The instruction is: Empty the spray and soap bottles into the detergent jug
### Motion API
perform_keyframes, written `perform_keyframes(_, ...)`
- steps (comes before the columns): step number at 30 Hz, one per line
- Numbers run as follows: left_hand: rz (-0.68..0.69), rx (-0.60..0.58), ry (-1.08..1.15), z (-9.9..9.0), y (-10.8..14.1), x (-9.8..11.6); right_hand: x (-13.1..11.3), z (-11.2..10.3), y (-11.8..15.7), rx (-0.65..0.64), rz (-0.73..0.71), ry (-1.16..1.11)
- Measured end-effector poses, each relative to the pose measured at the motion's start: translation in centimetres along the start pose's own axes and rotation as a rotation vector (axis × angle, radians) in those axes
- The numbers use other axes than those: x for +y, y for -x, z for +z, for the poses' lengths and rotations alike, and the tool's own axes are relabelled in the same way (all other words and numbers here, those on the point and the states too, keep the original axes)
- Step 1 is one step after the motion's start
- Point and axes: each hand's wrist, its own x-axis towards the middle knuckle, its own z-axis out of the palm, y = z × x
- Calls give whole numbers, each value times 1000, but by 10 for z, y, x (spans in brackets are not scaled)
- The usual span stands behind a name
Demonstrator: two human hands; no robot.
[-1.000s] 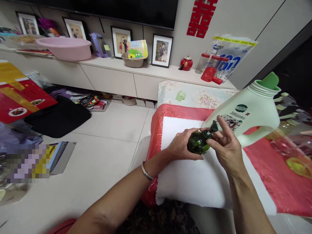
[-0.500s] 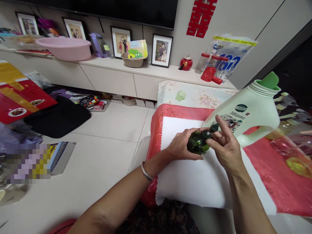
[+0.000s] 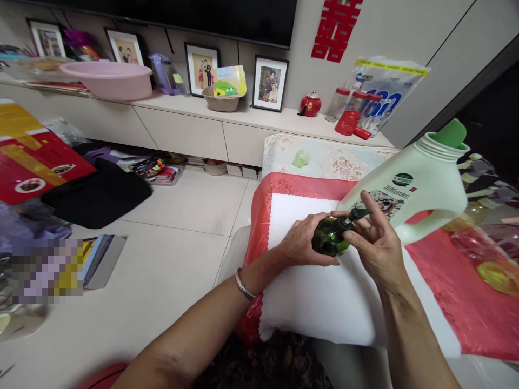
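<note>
Item: one dark green pump bottle [image 3: 329, 241], in both hands, above a white cloth [image 3: 316, 308]. Left hand [image 3: 304, 239]: wrapped around the bottle's body. Right hand [image 3: 377, 247]: pinching its neck, one finger raised (nozzle [image 3: 359, 214] pointing right). Also: one large pale green jug [image 3: 438, 183], green spout [image 3: 452, 134] in its mouth, just beyond the right hand.
</note>
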Motion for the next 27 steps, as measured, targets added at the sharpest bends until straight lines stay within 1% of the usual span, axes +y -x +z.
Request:
perform_keyframes(2, 3, -3, -1, 0, 0, 0, -1, -1, 0, -3, 8, -5)
perform_keyframes(11, 22, 9, -10, 1, 1, -1, 7, 0, 0, 130, -29, 3)
perform_keyframes(15, 10, 9, -1, 1, 1, -1, 9, 3, 0, 138, -49, -5)
perform_keyframes(17, -12, 12, 9, 2, 1, -2, 10, 4, 1, 105, -36, 2)
perform_keyframes(21, -59, 24, 63, 4, 2, -7, 12, 1, 6, -35, 67, 78)
perform_keyframes(24, -39, 17, 102, 4, 3, -10, 13, -4, 11, -120, 134, 124)
perform_keyframes(27, -17, 9, 131, 4, 5, -12, 12, -7, 14, -171, 183, 157)
